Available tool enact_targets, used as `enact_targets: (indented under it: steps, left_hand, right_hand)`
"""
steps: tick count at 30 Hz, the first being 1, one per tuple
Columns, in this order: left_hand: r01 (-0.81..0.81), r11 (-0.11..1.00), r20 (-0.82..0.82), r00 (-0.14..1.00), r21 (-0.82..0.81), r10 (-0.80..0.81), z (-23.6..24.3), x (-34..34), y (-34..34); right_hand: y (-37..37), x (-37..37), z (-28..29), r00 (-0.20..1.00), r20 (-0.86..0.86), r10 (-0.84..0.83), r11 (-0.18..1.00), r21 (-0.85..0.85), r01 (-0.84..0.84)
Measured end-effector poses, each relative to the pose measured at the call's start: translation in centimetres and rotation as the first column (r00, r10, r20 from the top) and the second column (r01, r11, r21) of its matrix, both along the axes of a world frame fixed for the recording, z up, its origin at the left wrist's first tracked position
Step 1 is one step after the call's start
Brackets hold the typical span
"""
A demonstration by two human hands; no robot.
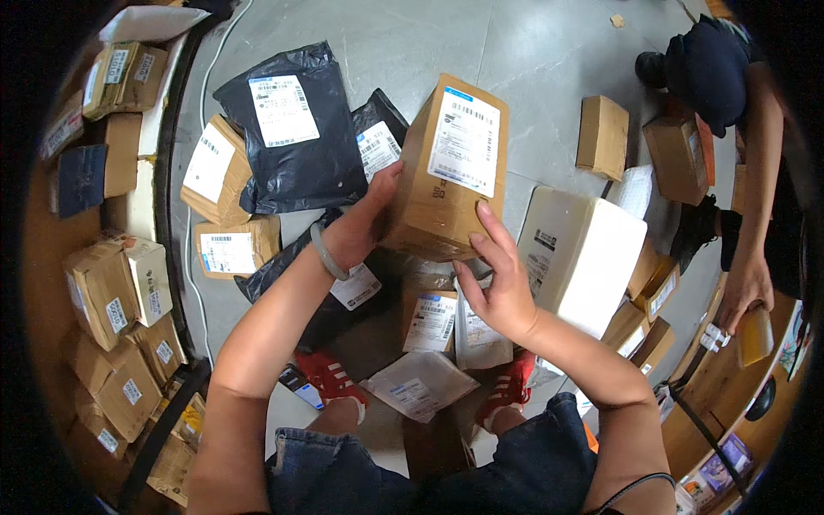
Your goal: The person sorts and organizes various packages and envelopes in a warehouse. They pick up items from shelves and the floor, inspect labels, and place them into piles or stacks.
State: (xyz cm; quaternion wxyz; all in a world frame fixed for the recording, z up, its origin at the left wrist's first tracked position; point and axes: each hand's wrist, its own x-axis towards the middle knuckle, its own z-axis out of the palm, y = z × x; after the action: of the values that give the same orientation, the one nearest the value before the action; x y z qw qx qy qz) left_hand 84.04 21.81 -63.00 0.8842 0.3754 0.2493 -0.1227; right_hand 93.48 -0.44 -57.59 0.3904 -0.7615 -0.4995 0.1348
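A brown cardboard box (446,172) with a white label on its top face is held up over the floor between both my hands. My left hand (365,219) grips its left side, a grey bangle on that wrist. My right hand (498,279) holds its lower right corner, fingers spread up along the side. Below the box lie flat white and brown parcels (429,322) on the floor by my red shoes (330,378).
Black plastic mailers (296,129) and small labelled boxes (227,249) lie at the left. A big white box (579,253) stands to the right. Stacked cartons (116,292) fill the far left. Another person (747,172) bends at the right, holding a yellow item above a wooden table (730,386).
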Motion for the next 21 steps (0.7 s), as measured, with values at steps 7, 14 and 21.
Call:
enact_targets:
  steps: [7,14,21]
  left_hand:
    - [-0.052,0.89,0.205,0.978,0.453,-0.047,-3.0,0.5,-2.4]
    - [-0.141,0.737,0.301,0.95,0.661,-0.088,-5.3,5.5,-5.0]
    - [-0.077,0.675,0.111,0.994,0.734,-0.008,-7.5,7.5,-8.8]
  right_hand:
    - [-0.8,1.4,0.4,1.0,0.007,0.03,0.995,0.095,-0.031]
    - [-1.9,3.4,1.1,0.997,0.061,-0.055,0.996,0.067,0.051]
    - [-1.8,7.6,0.4,0.939,-0.179,-0.294,0.951,-0.152,0.269]
